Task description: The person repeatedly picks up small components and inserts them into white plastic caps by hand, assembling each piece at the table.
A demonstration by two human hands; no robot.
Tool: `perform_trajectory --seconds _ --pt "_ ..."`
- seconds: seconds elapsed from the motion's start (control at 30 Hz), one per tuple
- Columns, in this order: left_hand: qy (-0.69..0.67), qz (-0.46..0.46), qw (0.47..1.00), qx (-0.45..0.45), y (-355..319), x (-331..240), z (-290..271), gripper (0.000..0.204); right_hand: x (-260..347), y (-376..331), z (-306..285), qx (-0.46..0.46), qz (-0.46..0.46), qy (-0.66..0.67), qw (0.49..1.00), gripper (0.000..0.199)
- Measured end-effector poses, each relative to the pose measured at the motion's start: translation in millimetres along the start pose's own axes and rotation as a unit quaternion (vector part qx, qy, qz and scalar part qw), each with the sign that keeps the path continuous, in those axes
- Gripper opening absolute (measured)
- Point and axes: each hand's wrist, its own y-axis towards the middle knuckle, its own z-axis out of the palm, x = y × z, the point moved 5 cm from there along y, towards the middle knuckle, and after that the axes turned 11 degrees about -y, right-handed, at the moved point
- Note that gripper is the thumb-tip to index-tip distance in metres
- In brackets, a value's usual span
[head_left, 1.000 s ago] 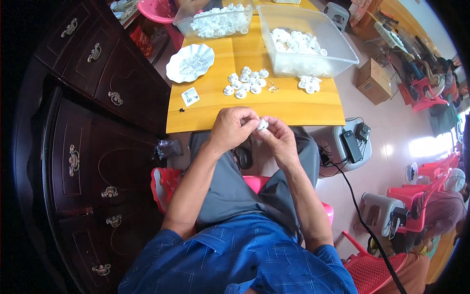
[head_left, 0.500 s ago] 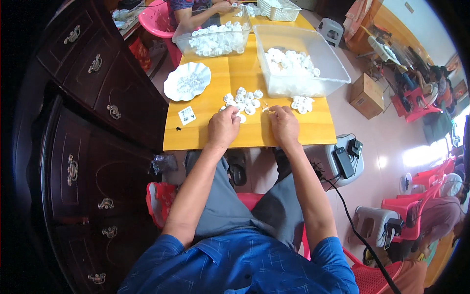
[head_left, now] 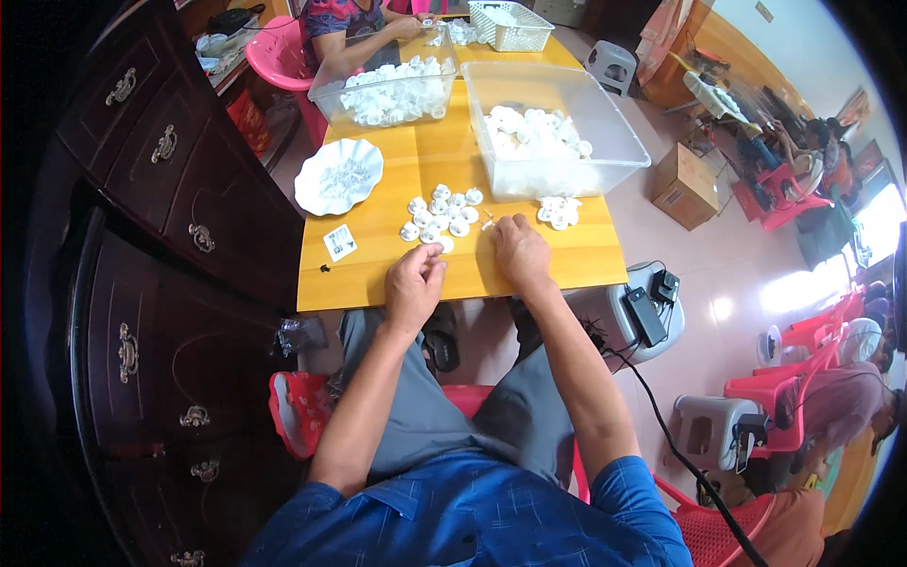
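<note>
My left hand is by the table's near edge, thumb apart from its loosely bent fingers. Its fingertips are beside a white disc-shaped part at the near side of a loose group of white round plastic parts. My right hand rests on the table to the right, fingers bent down and closed together; what they pinch, if anything, is hidden. Just left of those fingertips lie a few tiny thin brass-coloured pieces. A smaller heap of white parts sits beyond my right hand.
A scalloped white plate of small clear pieces stands at left, a printed white card nearer. Two clear bins of white parts stand behind. Across the table a person's arm works near a white basket. Dark drawers line the left.
The view has shifted, so the table appears lower and further left. My left hand has drawn back slightly from the white parts and its fingers have loosened. My right hand stays beside the brass-coloured pieces.
</note>
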Motion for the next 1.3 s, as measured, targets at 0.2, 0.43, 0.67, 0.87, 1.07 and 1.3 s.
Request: perform_trajectory --seconds 0.2,0.43,0.67,0.87,1.07,1.3 --pt "-0.061 -0.012 0.997 0.041 -5 -13 10 0.019 21 -38 -24 0.038 -0.047 0.158 0.986 0.014" --pt "-0.069 0.014 0.991 0.113 -4 -37 15 0.01 24 -54 -41 0.133 -0.051 0.299 0.944 0.018" --pt "-0.052 -0.012 0.99 0.128 -6 -47 7 0.007 -10 -41 -28 0.163 0.013 0.343 0.925 0.019" --pt "-0.083 -0.056 0.987 0.127 -17 -43 -5 0.009 -52 -3 -56 -0.11 -0.031 -0.054 0.992 0.033" --pt "-0.093 -0.06 0.987 0.118 -17 -47 -14 0.01 -57 16 -34 -0.069 -0.07 -0.179 0.979 0.024" --pt "-0.109 -0.076 0.986 0.097 -15 -45 -18 0.01 -49 17 -38 -0.091 -0.066 -0.099 0.989 0.021"
